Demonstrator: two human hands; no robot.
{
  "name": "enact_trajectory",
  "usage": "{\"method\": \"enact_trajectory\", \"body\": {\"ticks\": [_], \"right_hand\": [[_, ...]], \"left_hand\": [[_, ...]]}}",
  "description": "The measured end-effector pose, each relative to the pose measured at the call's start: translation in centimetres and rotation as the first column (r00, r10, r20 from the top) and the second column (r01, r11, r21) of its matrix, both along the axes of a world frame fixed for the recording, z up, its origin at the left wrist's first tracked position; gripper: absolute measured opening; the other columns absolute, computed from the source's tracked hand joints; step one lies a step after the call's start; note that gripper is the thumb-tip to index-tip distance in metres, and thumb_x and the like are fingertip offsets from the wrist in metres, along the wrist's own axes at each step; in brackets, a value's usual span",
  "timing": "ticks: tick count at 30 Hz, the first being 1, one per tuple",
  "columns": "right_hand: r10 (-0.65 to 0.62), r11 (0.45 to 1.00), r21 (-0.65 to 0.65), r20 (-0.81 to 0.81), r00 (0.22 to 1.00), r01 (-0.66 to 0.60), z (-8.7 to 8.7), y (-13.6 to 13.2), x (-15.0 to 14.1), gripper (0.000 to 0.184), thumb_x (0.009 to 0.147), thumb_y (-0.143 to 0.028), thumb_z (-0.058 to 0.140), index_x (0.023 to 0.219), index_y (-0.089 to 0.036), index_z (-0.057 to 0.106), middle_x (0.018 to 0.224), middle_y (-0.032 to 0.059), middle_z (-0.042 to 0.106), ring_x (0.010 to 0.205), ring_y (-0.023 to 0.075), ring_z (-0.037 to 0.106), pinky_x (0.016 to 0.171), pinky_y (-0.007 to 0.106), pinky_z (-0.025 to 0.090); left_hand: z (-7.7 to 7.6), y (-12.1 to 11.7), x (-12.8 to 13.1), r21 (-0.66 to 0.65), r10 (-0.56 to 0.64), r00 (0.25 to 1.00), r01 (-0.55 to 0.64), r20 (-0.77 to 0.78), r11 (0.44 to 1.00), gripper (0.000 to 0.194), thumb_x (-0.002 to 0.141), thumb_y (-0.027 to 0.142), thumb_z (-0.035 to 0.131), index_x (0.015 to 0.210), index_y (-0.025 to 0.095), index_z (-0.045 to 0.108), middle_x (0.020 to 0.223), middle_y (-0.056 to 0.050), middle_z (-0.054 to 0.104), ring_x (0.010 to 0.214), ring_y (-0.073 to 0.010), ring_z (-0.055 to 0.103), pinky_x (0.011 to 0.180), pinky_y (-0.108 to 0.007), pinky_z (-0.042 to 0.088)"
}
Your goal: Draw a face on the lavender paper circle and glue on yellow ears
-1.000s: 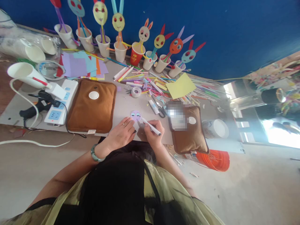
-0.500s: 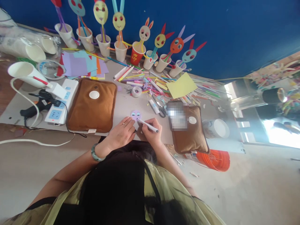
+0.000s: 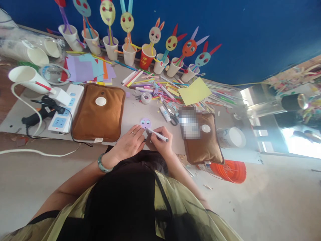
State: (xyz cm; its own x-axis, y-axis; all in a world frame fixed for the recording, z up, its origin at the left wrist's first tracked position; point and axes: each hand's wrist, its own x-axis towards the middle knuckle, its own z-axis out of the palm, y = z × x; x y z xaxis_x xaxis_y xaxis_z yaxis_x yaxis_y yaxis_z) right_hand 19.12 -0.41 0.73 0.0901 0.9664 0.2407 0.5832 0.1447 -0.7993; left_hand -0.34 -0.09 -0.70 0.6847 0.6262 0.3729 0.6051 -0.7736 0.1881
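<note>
A small purple paper face [image 3: 145,122] with two drawn eyes lies on the table in front of me. My left hand [image 3: 132,139], wearing a ring, rests over its lower edge with the fingers bent and close together, pressing it down. Between the fingers of my right hand [image 3: 162,141] is a white marker pen [image 3: 160,135]. Its tip is against the lower part of the face, where a small dark mark shows. Part of the paper is hidden under my left fingertips.
Brown hot-water bags lie to the left [image 3: 99,115] and right [image 3: 204,147]. Scissors [image 3: 173,118], a tape roll [image 3: 146,97], scattered markers and yellow paper [image 3: 195,91] lie beyond. Paper cups [image 3: 110,48] with paper-faced figures line the blue wall. A power strip [image 3: 65,112] sits left.
The marker pen and my right hand have shifted slightly to the left, with the tip still at the paper face. My left hand stays in place.
</note>
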Motion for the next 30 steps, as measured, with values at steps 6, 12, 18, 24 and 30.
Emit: {"method": "enact_trajectory", "body": {"ticks": [6, 12, 18, 24, 30], "right_hand": [[0.023, 0.999, -0.024, -0.008, 1.0, -0.023, -0.13, -0.01, 0.08, 0.007, 0.08, -0.03, 0.062, 0.077, -0.024, 0.061, 0.065, -0.0018, 0.07, 0.053, 0.0132, 0.059, 0.057, 0.025, 0.049], [0.031, 0.999, -0.026, -0.019, 0.999, -0.031, -0.18, 0.03, 0.07, 0.008, 0.08, -0.032, 0.062, 0.077, -0.024, 0.062, 0.065, -0.0023, 0.07, 0.051, 0.0125, 0.058, 0.055, 0.024, 0.048], [0.034, 0.999, -0.038, -0.034, 0.999, -0.035, -0.1, -0.04, 0.03, 0.009, 0.081, -0.032, 0.063, 0.077, -0.024, 0.062, 0.067, -0.0019, 0.07, 0.054, 0.0129, 0.059, 0.057, 0.025, 0.049], [-0.009, 0.999, -0.043, -0.005, 1.0, 0.009, 0.05, 0.0, 0.02, 0.008, 0.078, -0.032, 0.063, 0.076, -0.025, 0.06, 0.064, -0.0023, 0.069, 0.053, 0.0139, 0.059, 0.057, 0.026, 0.05], [-0.102, 0.993, 0.054, -0.03, 0.994, 0.104, 0.04, -0.34, 0.16, 0.009, 0.081, -0.033, 0.062, 0.079, -0.026, 0.059, 0.063, -0.0028, 0.067, 0.054, 0.0151, 0.061, 0.057, 0.027, 0.052]], "left_hand": [[0.02, -0.04, 0.04, -0.003, 0.002, 1.0, -0.002, 0.007, 1.0, 0.023, 0.1, 0.026, 0.053, 0.104, 0.01, 0.068, 0.128, -0.02, 0.065, 0.132, -0.033, 0.059, 0.121, -0.052, 0.045], [-0.02, -0.03, 0.01, -0.026, 0.0, 1.0, 0.0, 0.012, 1.0, 0.02, 0.099, 0.026, 0.054, 0.105, 0.012, 0.067, 0.128, -0.02, 0.065, 0.134, -0.0328, 0.057, 0.121, -0.054, 0.044], [0.05, -0.02, 0.0, -0.028, -0.004, 1.0, 0.004, 0.005, 1.0, 0.021, 0.1, 0.026, 0.053, 0.103, 0.011, 0.067, 0.128, -0.021, 0.065, 0.134, -0.0336, 0.057, 0.122, -0.053, 0.043], [0.02, -0.11, -0.01, -0.061, 0.003, 1.0, -0.002, 0.021, 0.998, 0.019, 0.099, 0.024, 0.053, 0.106, 0.014, 0.067, 0.13, -0.018, 0.065, 0.135, -0.0334, 0.057, 0.121, -0.056, 0.044], [0.26, 0.03, 0.02, -0.084, -0.006, 1.0, 0.006, 0.01, 0.996, 0.018, 0.1, 0.024, 0.051, 0.102, 0.013, 0.066, 0.131, -0.02, 0.063, 0.135, -0.0334, 0.056, 0.122, -0.055, 0.043]]}}
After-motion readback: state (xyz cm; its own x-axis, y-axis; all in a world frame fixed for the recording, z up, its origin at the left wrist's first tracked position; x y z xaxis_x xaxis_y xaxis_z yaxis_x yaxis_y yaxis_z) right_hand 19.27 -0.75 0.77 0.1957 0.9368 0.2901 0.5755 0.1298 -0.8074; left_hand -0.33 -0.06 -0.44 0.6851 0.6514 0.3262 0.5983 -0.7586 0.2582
